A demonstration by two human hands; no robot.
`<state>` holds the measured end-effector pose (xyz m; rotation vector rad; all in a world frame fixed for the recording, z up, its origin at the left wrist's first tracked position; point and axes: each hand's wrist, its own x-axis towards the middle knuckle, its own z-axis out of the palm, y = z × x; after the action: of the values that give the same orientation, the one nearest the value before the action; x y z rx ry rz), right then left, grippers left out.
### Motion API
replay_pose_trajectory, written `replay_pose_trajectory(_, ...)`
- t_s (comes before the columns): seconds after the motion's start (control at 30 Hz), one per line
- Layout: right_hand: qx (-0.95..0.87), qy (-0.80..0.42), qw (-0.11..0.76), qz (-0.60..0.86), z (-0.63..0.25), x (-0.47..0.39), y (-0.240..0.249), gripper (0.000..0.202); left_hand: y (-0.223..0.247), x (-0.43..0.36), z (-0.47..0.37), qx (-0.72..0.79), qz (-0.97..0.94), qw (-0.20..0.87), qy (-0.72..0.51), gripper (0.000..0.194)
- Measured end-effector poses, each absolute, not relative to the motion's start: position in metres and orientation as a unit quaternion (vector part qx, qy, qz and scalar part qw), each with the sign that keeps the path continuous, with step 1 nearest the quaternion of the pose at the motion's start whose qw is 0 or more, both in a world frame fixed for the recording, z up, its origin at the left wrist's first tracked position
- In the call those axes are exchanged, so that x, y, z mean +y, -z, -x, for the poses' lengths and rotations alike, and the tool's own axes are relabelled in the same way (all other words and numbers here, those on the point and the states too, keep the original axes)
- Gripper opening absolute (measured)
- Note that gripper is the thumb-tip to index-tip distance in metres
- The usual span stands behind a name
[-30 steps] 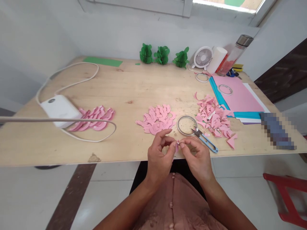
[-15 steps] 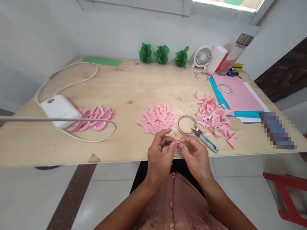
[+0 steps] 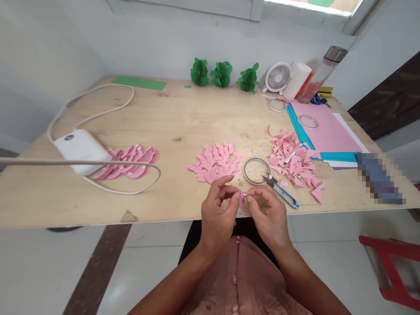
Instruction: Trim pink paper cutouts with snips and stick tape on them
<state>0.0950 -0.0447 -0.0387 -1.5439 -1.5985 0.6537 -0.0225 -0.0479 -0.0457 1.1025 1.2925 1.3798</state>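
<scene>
Just over the table's front edge, my left hand [image 3: 219, 214] pinches a small pink paper piece [image 3: 242, 200] between thumb and forefinger. Opposite it, my right hand [image 3: 269, 215] has thumb and forefinger closed on a tiny white strip [image 3: 245, 194], which looks like tape, at the paper's upper edge. Beyond my fingers lies a pile of curved pink paper cutouts [image 3: 216, 162]. A roll of tape [image 3: 244, 173] lies flat beside them, and blue-handled thread snips [image 3: 284, 194] rest against it, near my right hand.
Pink paper scraps [image 3: 290, 162] are heaped at the right, before stacked coloured sheets [image 3: 334, 131]. More pink strips [image 3: 138, 164] lie left, beside a white power bank [image 3: 82, 151] whose cable [image 3: 127, 162] crosses the table. Green paper figures [image 3: 221, 75] and a small fan [image 3: 278, 78] stand at the back.
My right fingertips have shifted slightly right, and a bit more of the white strip shows between my hands. Both hands keep their pinch; the table things stay put.
</scene>
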Motion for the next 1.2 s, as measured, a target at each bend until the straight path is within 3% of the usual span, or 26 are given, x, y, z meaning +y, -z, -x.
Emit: replay_pose_trajectory(1.2, -0.617, -0.266, 0.396, 0.626, -0.0939, -0.0411, 0.0359, 0.011, 0.0441, -0.0456, 0.0236, 0.53, -0.452, 0.47, -0.542, 0.035)
